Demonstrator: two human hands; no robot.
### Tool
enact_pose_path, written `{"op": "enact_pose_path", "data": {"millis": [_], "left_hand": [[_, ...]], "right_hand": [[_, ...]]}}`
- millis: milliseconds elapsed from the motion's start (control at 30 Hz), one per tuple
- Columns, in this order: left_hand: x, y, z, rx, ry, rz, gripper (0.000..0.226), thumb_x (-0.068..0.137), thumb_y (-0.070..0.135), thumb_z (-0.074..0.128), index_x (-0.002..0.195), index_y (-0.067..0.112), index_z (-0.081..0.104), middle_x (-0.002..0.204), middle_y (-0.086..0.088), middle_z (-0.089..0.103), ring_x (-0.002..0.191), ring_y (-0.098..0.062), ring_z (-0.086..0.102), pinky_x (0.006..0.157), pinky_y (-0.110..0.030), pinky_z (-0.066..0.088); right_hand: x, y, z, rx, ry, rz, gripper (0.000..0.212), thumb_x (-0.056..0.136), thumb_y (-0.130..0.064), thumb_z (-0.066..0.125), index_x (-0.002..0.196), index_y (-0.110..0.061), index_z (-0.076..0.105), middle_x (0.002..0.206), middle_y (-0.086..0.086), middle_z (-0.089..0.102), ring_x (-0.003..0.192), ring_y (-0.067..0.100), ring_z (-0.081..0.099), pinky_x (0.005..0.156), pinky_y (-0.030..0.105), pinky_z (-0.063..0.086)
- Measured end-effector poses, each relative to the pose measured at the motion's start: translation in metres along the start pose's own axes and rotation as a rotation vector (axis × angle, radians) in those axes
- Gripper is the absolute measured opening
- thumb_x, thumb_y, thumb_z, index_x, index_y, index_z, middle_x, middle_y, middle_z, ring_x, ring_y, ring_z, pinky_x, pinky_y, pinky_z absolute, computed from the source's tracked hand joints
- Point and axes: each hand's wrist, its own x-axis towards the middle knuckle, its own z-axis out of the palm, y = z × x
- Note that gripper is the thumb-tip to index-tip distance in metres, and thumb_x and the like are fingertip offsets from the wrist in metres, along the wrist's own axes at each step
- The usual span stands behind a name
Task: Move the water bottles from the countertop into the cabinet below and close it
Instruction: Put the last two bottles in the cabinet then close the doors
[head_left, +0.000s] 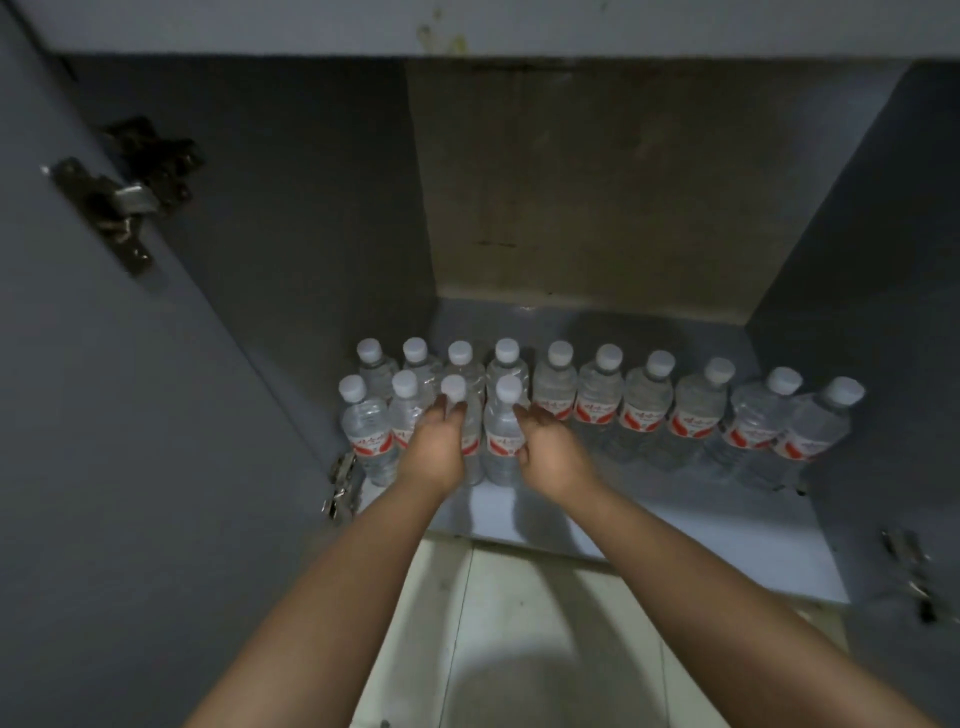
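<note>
Several clear water bottles with white caps and red labels stand upright on the cabinet floor (675, 525), in a long back row (647, 400) and a short front row at the left. My left hand (434, 447) wraps around one front-row bottle (470, 415). My right hand (550, 452) rests against the right side of the neighbouring front bottle (501, 431), fingers curled on it. Both bottles stand on the cabinet floor.
The left cabinet door (104, 415) swings wide open, with hinges (119, 202) on it. The right door edge (909, 571) shows a hinge too. A brown back panel (597, 197) closes the cabinet. Pale floor tiles (519, 623) lie below my arms.
</note>
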Motion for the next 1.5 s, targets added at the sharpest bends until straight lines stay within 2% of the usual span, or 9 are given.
{"op": "enact_pose_path", "data": {"millis": [200,367,500,667,833,933,1033,1200,1500], "left_hand": [[-0.077,0.025,-0.044,0.137,-0.15,-0.011,0.056,0.093,0.006,0.042,0.147,0.017,0.028,0.16,-0.005,0.015,0.148,-0.026,0.008,0.121,-0.033,0.015],[-0.162,0.069,-0.114,0.189,-0.257,-0.025,0.046,0.102,0.022,0.029,0.148,0.021,0.023,0.161,-0.001,0.01,0.149,-0.025,-0.003,0.122,-0.04,0.006],[-0.225,0.109,-0.172,0.21,-0.315,-0.051,0.047,0.103,0.028,0.026,0.149,0.023,0.02,0.161,0.002,0.005,0.149,-0.025,-0.008,0.122,-0.041,0.002],[-0.279,0.157,-0.228,0.164,-0.315,0.003,0.047,0.103,0.029,0.025,0.149,0.024,0.018,0.161,0.003,0.003,0.149,-0.024,-0.008,0.122,-0.042,0.0],[-0.332,0.2,-0.265,0.147,-0.305,0.146,0.047,0.103,0.03,0.023,0.15,0.026,0.016,0.161,0.004,0.005,0.149,-0.023,-0.009,0.122,-0.041,0.0],[-0.355,0.232,-0.276,0.148,-0.272,0.233,0.048,0.103,0.031,0.022,0.15,0.027,0.012,0.161,0.004,0.003,0.149,-0.022,-0.009,0.122,-0.04,-0.001],[-0.373,0.266,-0.279,0.145,-0.265,0.305,0.048,0.103,0.032,0.022,0.15,0.027,0.011,0.161,0.005,0.002,0.149,-0.022,-0.009,0.122,-0.039,0.0],[-0.394,0.307,-0.274,0.15,-0.274,0.337,0.048,0.103,0.033,0.021,0.15,0.029,0.012,0.161,0.007,0.0,0.149,-0.021,-0.01,0.122,-0.038,-0.001],[-0.398,0.313,-0.268,0.168,-0.256,0.231,0.048,0.103,0.033,0.021,0.15,0.028,0.012,0.161,0.006,0.001,0.149,-0.021,-0.009,0.123,-0.038,0.001]], "right_hand": [[-0.079,-0.024,-0.042,-0.078,-0.114,0.072,0.045,0.092,-0.009,0.042,0.136,-0.005,0.038,0.142,0.016,0.043,0.13,0.029,0.04,0.107,0.031,0.033],[-0.166,-0.054,-0.096,-0.128,-0.204,0.081,0.045,0.098,-0.021,0.035,0.141,-0.01,0.031,0.153,0.012,0.026,0.143,0.028,0.018,0.119,0.037,0.01],[-0.239,-0.072,-0.153,-0.08,-0.143,0.115,0.046,0.097,-0.024,0.038,0.14,-0.008,0.034,0.152,0.012,0.03,0.143,0.027,0.019,0.12,0.039,0.008],[-0.32,-0.084,-0.219,0.01,0.064,0.196,0.038,0.089,-0.015,0.048,0.123,0.0,0.055,0.134,0.02,0.054,0.132,0.035,0.041,0.116,0.049,0.018],[-0.404,-0.084,-0.284,-0.149,0.309,0.205,0.039,0.074,-0.021,0.042,0.091,-0.001,0.071,0.095,0.017,0.074,0.097,0.038,0.068,0.084,0.065,0.045],[-0.46,-0.067,-0.316,-0.238,0.377,0.282,0.041,0.076,-0.02,0.04,0.096,-0.001,0.069,0.101,0.02,0.072,0.101,0.041,0.066,0.085,0.066,0.044],[-0.506,-0.035,-0.334,-0.218,0.329,0.563,0.042,0.074,-0.015,0.051,0.108,0.007,0.062,0.115,0.032,0.063,0.107,0.051,0.059,0.085,0.069,0.042],[-0.543,-0.002,-0.328,0.094,0.222,0.715,0.048,0.098,-0.012,0.034,0.143,0.001,0.02,0.155,0.02,0.014,0.142,0.029,0.022,0.114,0.03,0.019],[-0.521,-0.006,-0.324,0.149,0.165,0.404,0.045,0.09,0.0,0.043,0.134,-0.008,0.043,0.143,0.012,0.036,0.124,0.028,0.045,0.103,0.029,0.038]]}}
